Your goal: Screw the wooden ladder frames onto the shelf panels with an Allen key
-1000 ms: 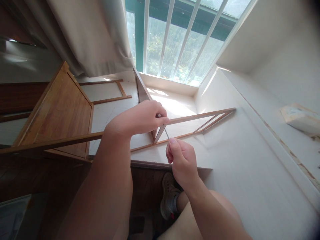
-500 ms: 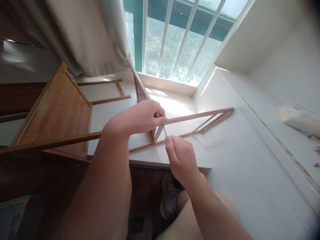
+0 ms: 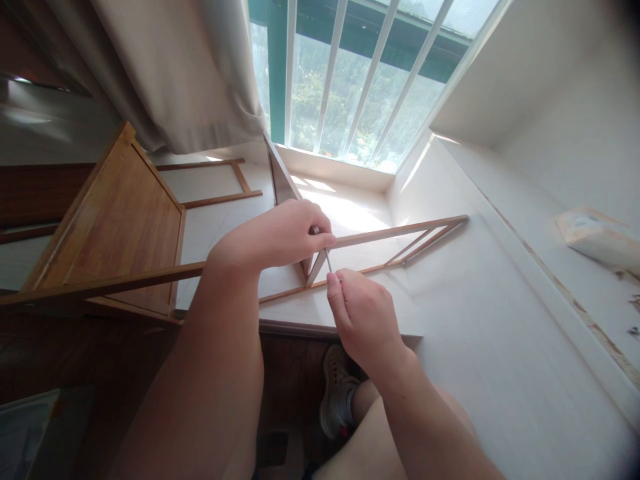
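Observation:
My left hand (image 3: 287,233) is closed over the top rail of a thin wooden frame (image 3: 400,231) that lies across a white ledge (image 3: 450,300). Its fingertips pinch the upper end of a thin metal tool (image 3: 329,261), perhaps a hex key, where the rail meets a short slanted strut (image 3: 316,269). My right hand (image 3: 363,317) sits just below, fingers closed round the lower end of the same tool. The tool's tip is hidden under my left fingers.
A wooden shelf panel (image 3: 120,220) lies at the left, with a ladder-like wooden piece (image 3: 220,180) behind it. A curtain (image 3: 190,73) and barred window (image 3: 350,73) are at the back. A tissue pack (image 3: 595,233) lies on the right sill. My shoe (image 3: 336,393) shows below.
My right hand has crept up and left along the tool, closer to my left hand, so less of the metal shaft shows. The left hand and frame have stayed put.

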### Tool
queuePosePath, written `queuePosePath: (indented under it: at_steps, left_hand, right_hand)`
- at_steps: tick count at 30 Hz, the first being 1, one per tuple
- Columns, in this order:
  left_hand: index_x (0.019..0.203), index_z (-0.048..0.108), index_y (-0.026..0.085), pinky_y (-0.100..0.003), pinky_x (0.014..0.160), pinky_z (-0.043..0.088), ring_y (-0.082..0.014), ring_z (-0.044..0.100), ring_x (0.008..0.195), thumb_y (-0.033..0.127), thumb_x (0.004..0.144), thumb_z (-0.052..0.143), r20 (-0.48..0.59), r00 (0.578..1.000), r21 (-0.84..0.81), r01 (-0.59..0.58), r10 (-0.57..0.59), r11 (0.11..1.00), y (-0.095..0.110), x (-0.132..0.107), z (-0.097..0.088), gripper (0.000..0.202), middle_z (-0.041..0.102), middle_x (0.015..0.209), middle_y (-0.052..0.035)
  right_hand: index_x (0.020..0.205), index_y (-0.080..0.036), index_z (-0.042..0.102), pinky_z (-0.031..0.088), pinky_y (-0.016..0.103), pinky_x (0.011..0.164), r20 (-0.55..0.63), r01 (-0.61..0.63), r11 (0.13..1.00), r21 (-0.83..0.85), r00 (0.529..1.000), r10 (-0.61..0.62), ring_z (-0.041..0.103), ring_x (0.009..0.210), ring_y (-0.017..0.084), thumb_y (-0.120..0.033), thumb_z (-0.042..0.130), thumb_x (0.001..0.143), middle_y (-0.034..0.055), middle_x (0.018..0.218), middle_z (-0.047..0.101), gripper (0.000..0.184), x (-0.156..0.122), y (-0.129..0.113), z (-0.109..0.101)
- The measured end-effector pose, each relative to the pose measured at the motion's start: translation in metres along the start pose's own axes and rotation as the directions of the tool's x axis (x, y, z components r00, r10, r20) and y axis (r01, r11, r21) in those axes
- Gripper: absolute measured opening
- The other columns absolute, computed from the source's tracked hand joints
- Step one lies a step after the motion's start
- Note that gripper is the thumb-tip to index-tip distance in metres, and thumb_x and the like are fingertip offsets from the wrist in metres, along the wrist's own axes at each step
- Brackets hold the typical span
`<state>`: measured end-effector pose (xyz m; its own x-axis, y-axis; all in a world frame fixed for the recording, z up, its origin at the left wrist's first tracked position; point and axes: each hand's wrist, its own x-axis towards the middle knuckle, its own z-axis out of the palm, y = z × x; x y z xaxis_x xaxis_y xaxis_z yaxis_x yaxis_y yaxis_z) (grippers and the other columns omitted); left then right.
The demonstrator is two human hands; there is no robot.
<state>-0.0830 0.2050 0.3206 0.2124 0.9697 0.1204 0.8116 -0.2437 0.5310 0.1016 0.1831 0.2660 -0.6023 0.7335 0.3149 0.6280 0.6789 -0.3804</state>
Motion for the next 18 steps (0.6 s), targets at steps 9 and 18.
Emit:
queuePosePath:
  at_steps: [9,18]
  left_hand:
    - [0.07,0.07,0.018,-0.026,0.056,0.033,-0.0134,0.05,0.058,0.034,0.082,0.057,0.011,1.0,0.007,-0.002,0.002,1.0,0.0,0.0,-0.001,0.024,0.059,0.063,-0.0026]
    - [0.07,0.07,0.018,-0.027,0.056,0.033,-0.0136,0.05,0.058,0.034,0.081,0.057,0.003,1.0,0.014,-0.004,0.004,1.0,0.0,0.0,0.0,0.024,0.059,0.062,-0.0024]
  right_hand:
    - [0.063,-0.021,0.035,0.023,0.031,0.057,0.002,-0.093,0.966,0.241,0.995,0.095,0.037,0.056,0.015,-0.03,0.033,0.101,-0.0004,0.059,0.043,0.039,-0.001,0.006,0.002]
    - [0.057,-0.021,0.039,0.03,0.026,0.047,0.151,-0.302,0.509,0.806,0.936,0.317,0.04,0.047,0.011,-0.045,0.041,0.097,-0.0034,0.05,0.039,0.047,-0.003,0.003,0.018]
